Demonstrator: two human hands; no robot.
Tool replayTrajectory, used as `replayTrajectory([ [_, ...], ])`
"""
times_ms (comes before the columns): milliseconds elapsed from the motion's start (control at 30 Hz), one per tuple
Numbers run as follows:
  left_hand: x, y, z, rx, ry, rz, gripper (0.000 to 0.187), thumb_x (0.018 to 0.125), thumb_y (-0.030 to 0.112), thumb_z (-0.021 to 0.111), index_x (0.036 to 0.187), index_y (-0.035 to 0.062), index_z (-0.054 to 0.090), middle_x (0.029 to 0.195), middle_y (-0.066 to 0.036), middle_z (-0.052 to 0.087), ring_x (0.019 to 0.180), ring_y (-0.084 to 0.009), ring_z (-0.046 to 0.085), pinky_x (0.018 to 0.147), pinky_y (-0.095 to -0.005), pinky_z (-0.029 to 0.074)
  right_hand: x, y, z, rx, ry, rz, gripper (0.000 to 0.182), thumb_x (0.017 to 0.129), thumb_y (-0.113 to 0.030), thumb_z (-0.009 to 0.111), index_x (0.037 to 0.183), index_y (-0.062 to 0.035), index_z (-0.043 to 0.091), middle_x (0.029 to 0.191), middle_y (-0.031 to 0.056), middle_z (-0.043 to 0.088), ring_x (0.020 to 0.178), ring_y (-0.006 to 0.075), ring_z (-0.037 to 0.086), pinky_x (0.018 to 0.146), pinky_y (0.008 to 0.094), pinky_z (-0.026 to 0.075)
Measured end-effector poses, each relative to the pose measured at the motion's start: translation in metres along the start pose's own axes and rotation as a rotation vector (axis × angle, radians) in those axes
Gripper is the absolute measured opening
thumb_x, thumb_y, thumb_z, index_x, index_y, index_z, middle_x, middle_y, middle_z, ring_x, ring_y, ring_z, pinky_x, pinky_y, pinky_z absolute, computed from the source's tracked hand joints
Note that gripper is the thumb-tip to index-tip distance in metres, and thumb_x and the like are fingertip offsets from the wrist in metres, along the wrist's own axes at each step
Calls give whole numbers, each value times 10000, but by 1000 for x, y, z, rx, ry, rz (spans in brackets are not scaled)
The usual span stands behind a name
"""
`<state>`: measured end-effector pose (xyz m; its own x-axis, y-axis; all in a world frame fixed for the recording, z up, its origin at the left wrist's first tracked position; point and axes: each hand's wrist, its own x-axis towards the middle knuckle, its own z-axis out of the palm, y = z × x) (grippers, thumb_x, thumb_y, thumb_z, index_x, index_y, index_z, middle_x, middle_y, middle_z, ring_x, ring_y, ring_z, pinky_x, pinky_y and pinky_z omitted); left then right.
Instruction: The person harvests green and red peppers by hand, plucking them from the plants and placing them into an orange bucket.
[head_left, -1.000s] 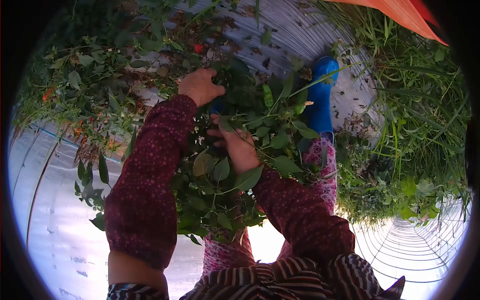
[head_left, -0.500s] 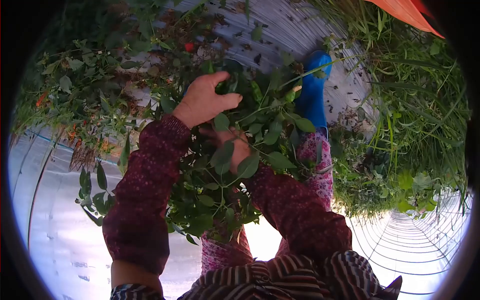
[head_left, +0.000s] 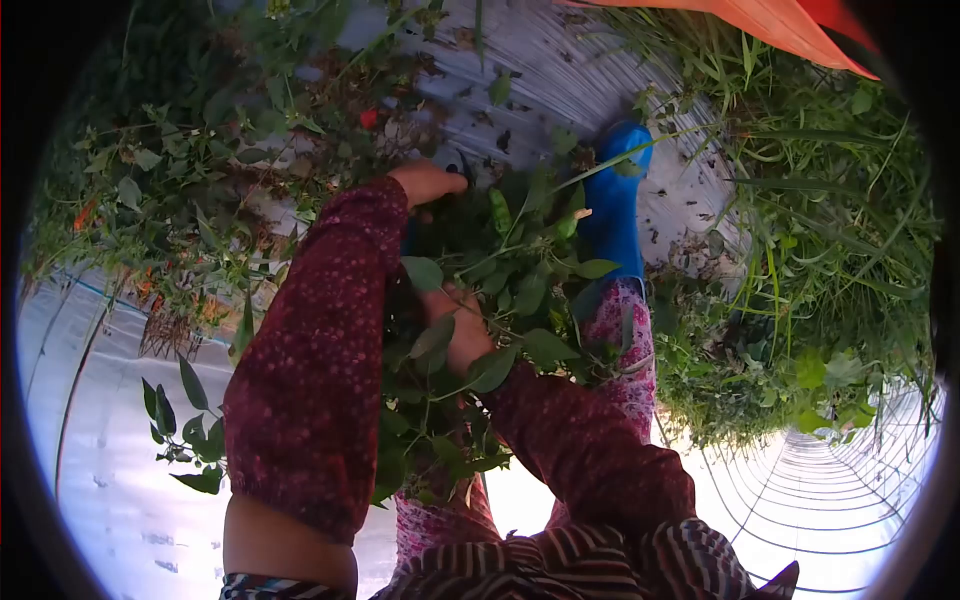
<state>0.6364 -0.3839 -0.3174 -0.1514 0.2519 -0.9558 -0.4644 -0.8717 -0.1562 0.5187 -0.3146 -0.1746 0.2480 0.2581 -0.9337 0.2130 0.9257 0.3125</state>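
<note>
My left hand (head_left: pixel 428 183) reaches into the upper part of a leafy green plant (head_left: pixel 530 290), its thumb side showing and most of its fingers hidden. Whether it grips anything cannot be made out. Lower down, my right hand (head_left: pixel 462 328) is among the stems and partly covered by leaves, so its fingers are mostly hidden too. Green peppers (head_left: pixel 500 212) hang on the plant to the right of my left hand. Both forearms wear dark red patterned sleeves.
A blue boot (head_left: pixel 612 205) stands on the pale ground sheet (head_left: pixel 690 190). Tall grass (head_left: pixel 830 220) grows at the right, beneath an orange object (head_left: pixel 770 25). More plants (head_left: pixel 150 170) and a small red item (head_left: pixel 368 119) are at the left.
My left hand has moved slightly up and deeper into the plant, so its spread thumb and finger no longer show. My right hand has shifted a little down. The plant's branches have moved slightly.
</note>
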Motion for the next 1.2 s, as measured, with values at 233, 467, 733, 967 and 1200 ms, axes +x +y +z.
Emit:
replayTrajectory([
  [233,-6,11,4,427,-194,130,531,757,386,634,1136,16,584,1079,-120,580,805,-189,583,642,-352,501,-6,0,7,111,97,-25,288,849,-291,615,1024,-66,577,869,36,596,729,142,558,625,275,443],
  [467,-38,-12,-5,-280,112,302,421,760,253,657,1151,108,593,730,32,552,545,-79,477,437,-251,371,9,-3,0,165,-166,-126,388,905,-280,561,1219,-58,504,1231,80,529,1006,197,569,778,301,459],
  [733,-90,-28,4,-883,222,559,381,822,116,640,1195,104,562,879,1,612,640,-82,557,511,-216,448,6,-13,-5,315,-277,-266,395,913,-301,542,1243,-86,509,1264,42,518,1034,176,569,751,287,485],
  [967,-108,-40,-6,-801,10,472,363,810,161,629,1156,68,577,944,-9,637,827,-94,598,655,-249,501,5,-12,-23,-359,-345,-427,335,851,-158,583,1163,-51,520,1144,80,561,1005,181,569,745,299,477],
  [1200,-137,-57,-6,-681,-32,367,256,831,168,580,1068,74,611,944,-21,636,831,-119,619,550,-279,549,18,-3,-21,-131,-348,-434,319,866,-174,534,1158,-46,523,1041,76,581,925,168,584,702,301,486],
])
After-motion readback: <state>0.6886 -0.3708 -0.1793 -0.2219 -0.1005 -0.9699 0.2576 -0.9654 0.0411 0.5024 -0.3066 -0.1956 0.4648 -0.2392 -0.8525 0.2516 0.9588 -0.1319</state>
